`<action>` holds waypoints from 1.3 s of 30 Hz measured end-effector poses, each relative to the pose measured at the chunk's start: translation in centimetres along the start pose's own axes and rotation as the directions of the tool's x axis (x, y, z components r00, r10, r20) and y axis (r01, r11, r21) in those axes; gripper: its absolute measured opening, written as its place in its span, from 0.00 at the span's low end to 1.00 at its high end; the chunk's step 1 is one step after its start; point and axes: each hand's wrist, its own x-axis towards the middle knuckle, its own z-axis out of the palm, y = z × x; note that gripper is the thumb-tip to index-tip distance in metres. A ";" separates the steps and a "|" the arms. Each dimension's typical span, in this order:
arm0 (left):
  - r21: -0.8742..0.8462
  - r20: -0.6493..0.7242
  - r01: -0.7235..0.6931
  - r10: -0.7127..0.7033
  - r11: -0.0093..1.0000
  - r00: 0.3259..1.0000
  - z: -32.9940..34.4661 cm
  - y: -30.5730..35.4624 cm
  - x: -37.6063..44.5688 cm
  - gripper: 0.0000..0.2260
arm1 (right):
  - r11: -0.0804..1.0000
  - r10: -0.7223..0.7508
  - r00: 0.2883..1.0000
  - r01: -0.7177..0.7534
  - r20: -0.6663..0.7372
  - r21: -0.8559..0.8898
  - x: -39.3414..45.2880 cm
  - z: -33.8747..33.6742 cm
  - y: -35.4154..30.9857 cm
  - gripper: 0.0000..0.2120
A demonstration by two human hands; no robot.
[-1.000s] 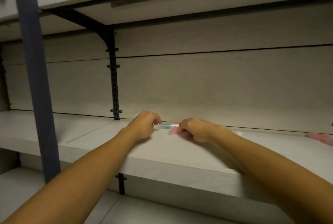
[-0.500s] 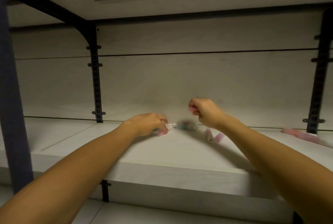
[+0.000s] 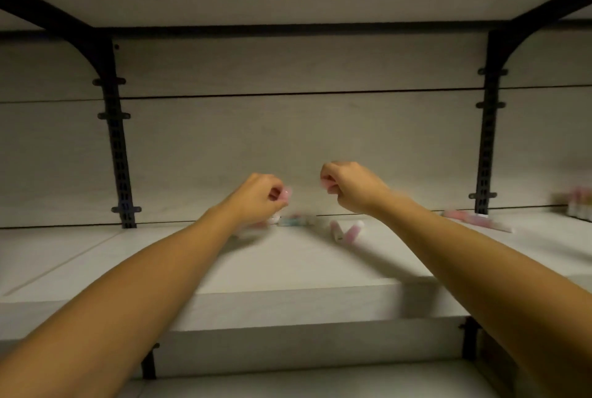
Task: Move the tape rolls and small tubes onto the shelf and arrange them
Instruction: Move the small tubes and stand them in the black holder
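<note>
**Tubes lie below my raised fists**

My left hand (image 3: 261,197) pinches a blurred pink tube (image 3: 286,194); my right hand (image 3: 347,187) is curled, contents unclear. Below the right knuckles, two pink tubes (image 3: 344,231) lie splayed, long axes pointing away; right is nearer.

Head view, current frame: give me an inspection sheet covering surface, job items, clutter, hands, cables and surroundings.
Surface: pale wood-grain shelf, dimly lit.
Job's things: two pink tubes lying together at mid-shelf; a teal tube lying beside the left hand; more pink tubes lying farther right; upright tubes at the right edge. No tape rolls seen.
Clutter: nothing seen.
Hands: left hand curled round something small and pink, blurred; right hand curled above the shelf, contents unclear.
Cables: nothing seen.
Surroundings: black brackets on the back panel; another shelf overhead.
</note>
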 end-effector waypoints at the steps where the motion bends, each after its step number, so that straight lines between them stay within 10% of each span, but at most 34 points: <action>1: -0.053 -0.039 0.023 -0.025 0.998 0.999 0.0 0.8 0.4 0.07 | 1.000 0.019 1.000 -0.019 -0.010 -0.009 -0.6 -0.6 0.0 0.18; 11: -0.382 -0.142 -0.140 0.091 0.913 0.986 4.1 9.1 2.6 0.08 | 0.928 0.288 0.957 -0.286 -0.027 -0.240 -11.4 -6.1 1.3 0.10; 22: -0.423 -0.138 -0.360 0.334 0.831 0.932 7.1 21.2 2.2 0.09 | 0.702 0.641 0.742 -0.670 -0.195 -0.242 -24.5 -14.2 2.3 0.10; 39: -0.496 -0.109 -0.438 0.446 0.750 0.888 11.5 44.0 1.7 0.12 | 0.557 0.751 0.588 -0.808 -0.300 -0.190 -41.3 -25.5 11.3 0.10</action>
